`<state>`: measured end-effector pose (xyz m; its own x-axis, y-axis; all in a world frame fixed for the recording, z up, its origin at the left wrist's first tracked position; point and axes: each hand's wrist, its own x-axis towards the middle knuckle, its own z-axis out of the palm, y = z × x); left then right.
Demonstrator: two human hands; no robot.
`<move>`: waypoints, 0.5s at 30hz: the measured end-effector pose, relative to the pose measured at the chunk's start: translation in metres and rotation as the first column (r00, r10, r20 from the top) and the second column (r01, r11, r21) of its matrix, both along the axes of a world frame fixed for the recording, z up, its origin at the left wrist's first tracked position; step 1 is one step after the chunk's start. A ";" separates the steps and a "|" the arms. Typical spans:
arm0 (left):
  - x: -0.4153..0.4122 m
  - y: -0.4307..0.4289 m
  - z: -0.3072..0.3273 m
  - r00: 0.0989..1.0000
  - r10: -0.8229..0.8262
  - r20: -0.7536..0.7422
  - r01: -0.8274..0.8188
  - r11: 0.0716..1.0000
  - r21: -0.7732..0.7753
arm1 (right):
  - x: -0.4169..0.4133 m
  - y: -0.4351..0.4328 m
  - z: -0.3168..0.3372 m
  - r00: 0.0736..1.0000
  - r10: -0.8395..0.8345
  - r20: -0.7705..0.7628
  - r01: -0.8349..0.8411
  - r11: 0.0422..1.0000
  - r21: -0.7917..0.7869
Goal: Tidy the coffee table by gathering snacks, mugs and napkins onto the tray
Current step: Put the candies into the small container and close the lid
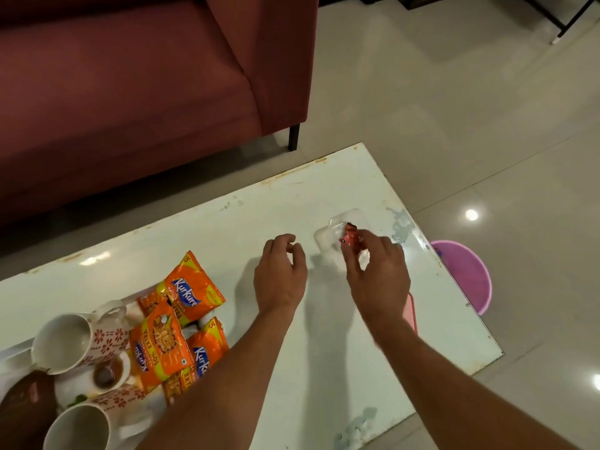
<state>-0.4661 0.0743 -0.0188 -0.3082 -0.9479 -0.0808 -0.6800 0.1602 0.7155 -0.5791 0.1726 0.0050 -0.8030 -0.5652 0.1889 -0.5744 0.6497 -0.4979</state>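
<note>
Snack packets (181, 306), all orange, lie in a heap on the white tray (130, 428) at the left of the coffee table (324, 336), beside two flowery mugs (61, 342). The right hand (376, 277) pinches a small red wrapper (350, 238) over a clear plastic box (324, 241). The left hand (281, 274) holds nothing, its fingers loosely bent.

A dark red sofa (130, 92) stood at the upper left on a black leg (293, 138). Pale glossy floor tiles (454, 108) lay to the right, showing a bright lamp reflection (471, 215). A pink bucket (467, 277) sat on the floor, and a black frame (574, 19) crossed the top right corner.
</note>
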 end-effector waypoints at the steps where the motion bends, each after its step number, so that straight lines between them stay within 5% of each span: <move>1: -0.004 0.001 0.002 1.000 -0.013 -0.012 0.014 1.000 0.012 | -0.008 -0.004 0.000 1.000 0.002 -0.008 -0.002 1.000 0.000; 6: -0.021 0.013 0.004 0.998 -0.069 0.003 0.069 0.995 0.078 | -0.030 -0.005 -0.013 0.994 0.059 -0.095 -0.051 0.995 0.085; 10: -0.028 0.020 0.002 0.996 -0.092 -0.007 0.092 0.992 0.085 | -0.020 0.030 -0.018 0.991 -0.131 0.008 0.131 0.991 0.003; 15: -0.036 0.027 -0.001 0.996 -0.085 -0.030 0.088 0.991 0.097 | 0.000 0.090 -0.032 0.916 -0.354 0.190 0.249 0.872 0.422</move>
